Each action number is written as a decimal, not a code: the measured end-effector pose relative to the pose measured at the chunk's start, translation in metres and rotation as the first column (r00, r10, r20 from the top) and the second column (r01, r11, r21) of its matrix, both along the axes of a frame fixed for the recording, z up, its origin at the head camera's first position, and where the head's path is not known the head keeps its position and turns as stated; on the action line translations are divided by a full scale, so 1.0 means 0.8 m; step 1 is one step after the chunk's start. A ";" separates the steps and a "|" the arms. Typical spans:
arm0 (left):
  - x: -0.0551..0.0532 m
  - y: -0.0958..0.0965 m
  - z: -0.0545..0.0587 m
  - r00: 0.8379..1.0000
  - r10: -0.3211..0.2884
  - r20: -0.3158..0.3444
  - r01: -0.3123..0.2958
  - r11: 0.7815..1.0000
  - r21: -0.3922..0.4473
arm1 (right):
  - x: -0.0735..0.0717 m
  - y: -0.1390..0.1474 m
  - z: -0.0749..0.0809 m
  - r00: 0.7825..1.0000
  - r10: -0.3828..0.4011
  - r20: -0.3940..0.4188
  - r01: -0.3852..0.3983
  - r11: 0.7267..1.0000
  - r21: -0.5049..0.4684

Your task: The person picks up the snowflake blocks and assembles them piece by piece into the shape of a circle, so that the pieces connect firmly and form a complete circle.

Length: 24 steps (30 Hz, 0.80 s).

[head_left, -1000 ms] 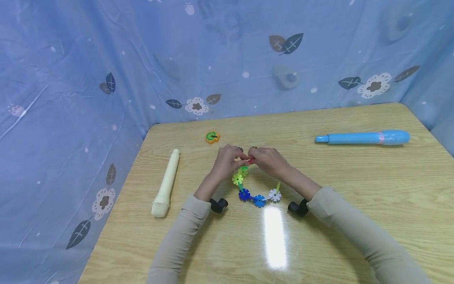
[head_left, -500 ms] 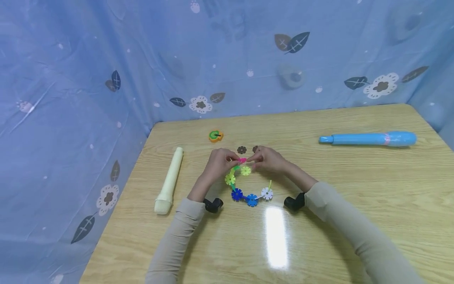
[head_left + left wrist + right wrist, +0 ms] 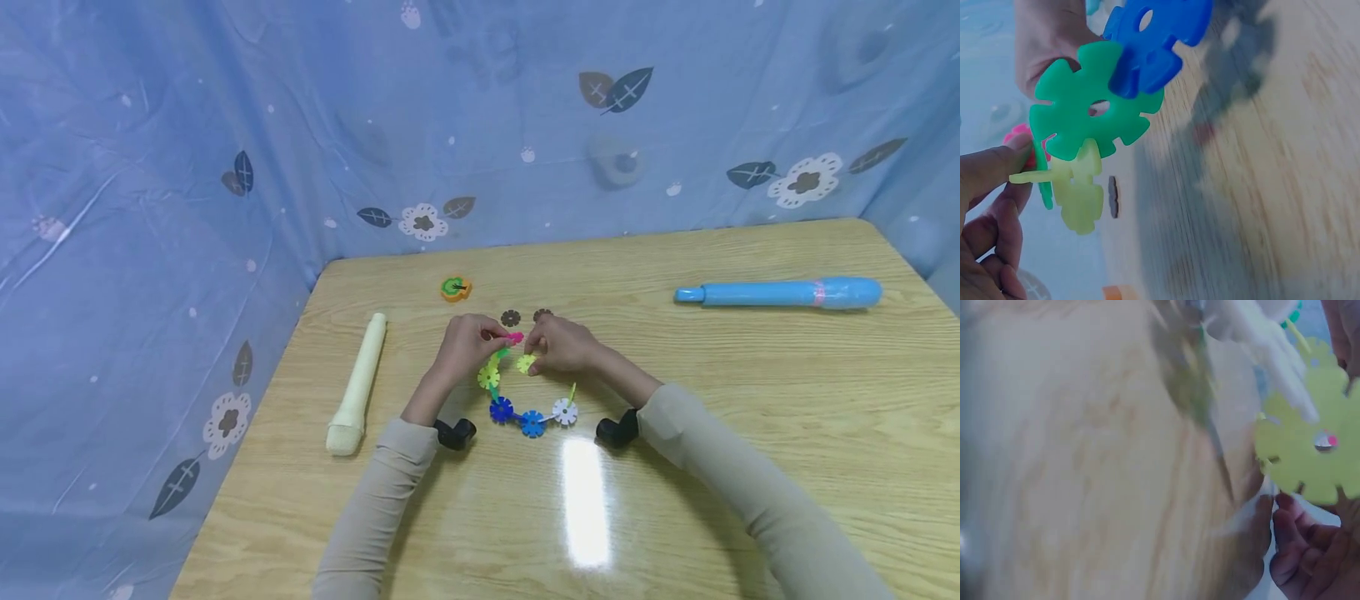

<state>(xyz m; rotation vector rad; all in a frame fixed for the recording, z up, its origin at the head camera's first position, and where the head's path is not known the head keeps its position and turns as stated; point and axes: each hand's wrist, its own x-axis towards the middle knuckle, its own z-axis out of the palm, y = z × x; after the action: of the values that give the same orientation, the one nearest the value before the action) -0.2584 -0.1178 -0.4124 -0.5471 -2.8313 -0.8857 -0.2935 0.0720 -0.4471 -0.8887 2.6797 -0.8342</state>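
A curved chain of slotted plastic building discs runs through the middle of the table: a dark blue disc [image 3: 501,409], a lighter blue disc [image 3: 532,423], a white disc [image 3: 565,412], and green and yellow ones. My left hand [image 3: 463,346] pinches a pink building disc [image 3: 515,337] at the chain's far end. In the left wrist view, a green disc [image 3: 1088,100] hangs close to those fingers. Opposite, my right hand [image 3: 564,344] pinches a yellow building disc [image 3: 525,363] between thumb and finger. A large yellow disc [image 3: 1310,437] partly hides the right hand in its wrist view.
Brown discs [image 3: 511,318] lie just beyond the hands. A tree-shaped piece [image 3: 455,288] sits farther back. A cream stick [image 3: 357,383] lies on the left, and a blue stick [image 3: 780,292] on the far right. A blue curtain [image 3: 480,125] borders the table [image 3: 480,517].
The hands have drawn apart; the left keeps the pink disc. My right hand has left the pink disc, come down slightly and taken hold of the yellow disc.
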 end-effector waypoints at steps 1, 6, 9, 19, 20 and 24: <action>0.000 0.000 0.000 1.000 0.001 -0.001 -0.001 1.000 0.001 | 0.000 0.002 0.000 1.000 -0.005 0.013 0.005 1.000 -0.014; -0.002 0.002 -0.001 1.000 0.008 -0.006 -0.008 1.000 0.003 | -0.002 0.016 0.003 0.996 0.008 0.084 0.000 0.995 -0.095; -0.003 0.004 0.000 1.000 0.002 -0.007 -0.001 1.000 0.004 | -0.005 0.026 0.007 0.994 0.019 0.108 -0.007 0.994 -0.113; -0.006 0.015 0.001 0.999 -0.033 -0.018 0.033 0.999 -0.015 | -0.006 0.048 0.019 0.992 -0.066 0.110 0.075 0.994 -0.078; -0.007 0.017 0.001 0.999 -0.033 -0.021 0.033 0.999 -0.017 | -0.005 0.049 0.019 0.987 -0.098 0.131 0.112 0.988 -0.102; -0.008 0.023 -0.001 0.999 -0.033 -0.036 0.032 0.999 -0.016 | -0.003 0.051 0.023 0.930 -0.197 0.309 0.291 0.910 -0.296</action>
<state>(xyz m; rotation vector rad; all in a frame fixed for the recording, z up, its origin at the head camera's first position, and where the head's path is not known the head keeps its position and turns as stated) -0.2649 -0.0996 -0.4130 -0.6063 -2.8072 -0.8512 -0.2959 0.1127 -0.4288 -0.4482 2.4730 -1.3967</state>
